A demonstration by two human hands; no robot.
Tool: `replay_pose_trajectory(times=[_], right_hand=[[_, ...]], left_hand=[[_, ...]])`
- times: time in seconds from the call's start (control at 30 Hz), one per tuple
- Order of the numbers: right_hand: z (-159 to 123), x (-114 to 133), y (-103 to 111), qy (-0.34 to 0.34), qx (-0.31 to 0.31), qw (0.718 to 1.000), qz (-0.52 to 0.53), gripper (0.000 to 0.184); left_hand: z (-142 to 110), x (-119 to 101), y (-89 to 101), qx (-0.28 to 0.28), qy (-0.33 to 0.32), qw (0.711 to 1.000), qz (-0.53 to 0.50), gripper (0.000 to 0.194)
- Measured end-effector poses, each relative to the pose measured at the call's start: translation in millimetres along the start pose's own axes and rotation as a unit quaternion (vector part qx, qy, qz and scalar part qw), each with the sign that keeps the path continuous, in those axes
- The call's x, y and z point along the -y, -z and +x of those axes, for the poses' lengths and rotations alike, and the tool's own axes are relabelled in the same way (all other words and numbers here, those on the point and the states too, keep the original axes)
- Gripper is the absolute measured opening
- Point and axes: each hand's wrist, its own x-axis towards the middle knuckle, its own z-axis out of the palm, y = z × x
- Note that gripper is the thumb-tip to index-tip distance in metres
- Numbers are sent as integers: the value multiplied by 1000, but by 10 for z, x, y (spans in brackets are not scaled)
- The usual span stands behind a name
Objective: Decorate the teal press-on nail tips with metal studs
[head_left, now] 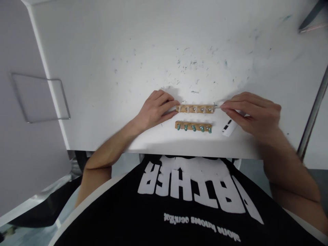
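A narrow wooden strip (198,109) with several transparent knob-like pieces along it lies crosswise on the white table. At its left end, my left hand (159,108) is closed, thumb and fingers pinching the end. My right hand (256,112) pinches a thin metal rod (217,107) whose tip meets the strip's right end; whether it goes in cannot be seen. Nearer to me lies a second wooden strip (190,123) with several green knob-like pieces, touched by neither hand. A small white item with black marks (230,127) lies partly hidden under my right hand.
The white table (102,41) bears scattered dark marks and ends at an edge close to my body. A bent wire frame (61,80) is at the left edge. A metal bar (314,112) runs along the right, and a dark object (311,15) shows at top right.
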Motion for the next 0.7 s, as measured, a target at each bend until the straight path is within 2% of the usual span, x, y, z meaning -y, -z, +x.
replay_pose_trajectory(times=[0.4,0.57,0.7], right_hand=[[21,5,-33,3,-5,1000,27,23],[85,117,40,-14,2,1000,-3,29],[155,220,34,-18,15,999,-29,27]], left_hand=[[-7,6,-24,0,7,1000,-6,27],[-8,15,-30,-1,-3,1000,-3,28],[-13,26,-44,-1,-1,1000,-1,28]])
